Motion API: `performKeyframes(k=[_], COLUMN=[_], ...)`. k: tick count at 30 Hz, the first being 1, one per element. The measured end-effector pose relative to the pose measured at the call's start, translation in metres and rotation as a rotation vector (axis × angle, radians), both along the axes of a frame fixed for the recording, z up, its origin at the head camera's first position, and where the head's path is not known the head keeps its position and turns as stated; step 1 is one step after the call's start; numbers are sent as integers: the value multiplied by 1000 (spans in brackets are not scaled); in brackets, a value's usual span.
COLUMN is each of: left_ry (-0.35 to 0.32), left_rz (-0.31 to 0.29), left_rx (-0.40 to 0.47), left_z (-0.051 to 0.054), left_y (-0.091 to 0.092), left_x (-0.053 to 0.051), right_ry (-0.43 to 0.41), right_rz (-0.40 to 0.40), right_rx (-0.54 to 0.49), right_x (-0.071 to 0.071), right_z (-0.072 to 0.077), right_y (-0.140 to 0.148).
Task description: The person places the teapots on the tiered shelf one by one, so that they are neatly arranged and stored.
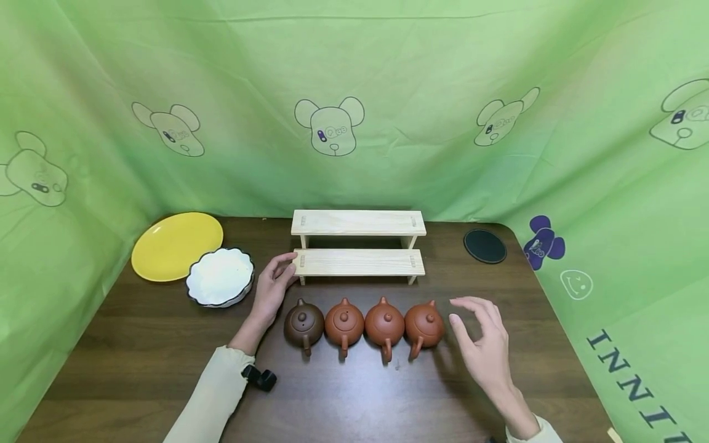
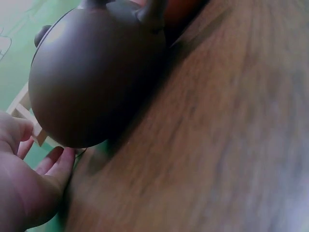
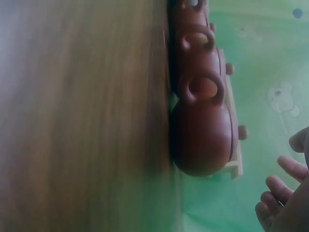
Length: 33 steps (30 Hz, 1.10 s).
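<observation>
In the head view my left hand (image 1: 270,290) is at the left end of the lower step of a pale wooden two-step stand (image 1: 359,263), its thumb and fingers gripping that end. A dark brown teapot (image 1: 304,323) stands close to my left wrist; it looms large in the left wrist view. To its right, three reddish clay teapots, the left one (image 1: 344,324), the middle one (image 1: 384,323) and the right one (image 1: 424,324), form a row with handles toward me. My right hand (image 1: 484,344) hovers right of the row, thumb and fingers apart, holding nothing.
A yellow oval plate (image 1: 176,246) and a white scalloped dish (image 1: 220,277) with a dark rim lie at the left, overlapping in view. At the back right lies a round black coaster (image 1: 485,246). Green printed cloth (image 1: 332,178) hangs behind and beside the wooden table (image 1: 354,406).
</observation>
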<state>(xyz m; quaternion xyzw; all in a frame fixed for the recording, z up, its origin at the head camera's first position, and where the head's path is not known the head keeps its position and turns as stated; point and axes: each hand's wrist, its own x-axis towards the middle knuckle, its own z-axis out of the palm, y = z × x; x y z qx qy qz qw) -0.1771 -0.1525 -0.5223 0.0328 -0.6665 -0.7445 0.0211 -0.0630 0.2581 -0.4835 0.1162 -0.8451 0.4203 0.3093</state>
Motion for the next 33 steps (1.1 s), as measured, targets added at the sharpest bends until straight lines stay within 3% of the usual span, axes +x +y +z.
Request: performKeyframes(k=[4, 7, 13, 17, 28, 33], left_ry=[20, 49, 76, 79, 101, 108], left_rz=[30, 10, -37, -41, -54, -47], left_rx=[10, -3, -52, -84, -100, -118], left_z=[-5, -7, -8, -8, -10, -9], left_y=[2, 0, -3, -3, -3, -3], left_x=[-2, -2, -1, 0, -1, -1], right_ry=[-13, -59, -258, -374, -598, -651], right_rz=[-25, -19, 6, 19, 95, 85], right_rx=[-54, -145, -317, -334, -384, -383], right_x=[4, 7, 17, 26, 39, 40], right_z=[-1, -3, -4, -4, -17, -21], right_y=[-5, -9, -19, -25, -30, -33])
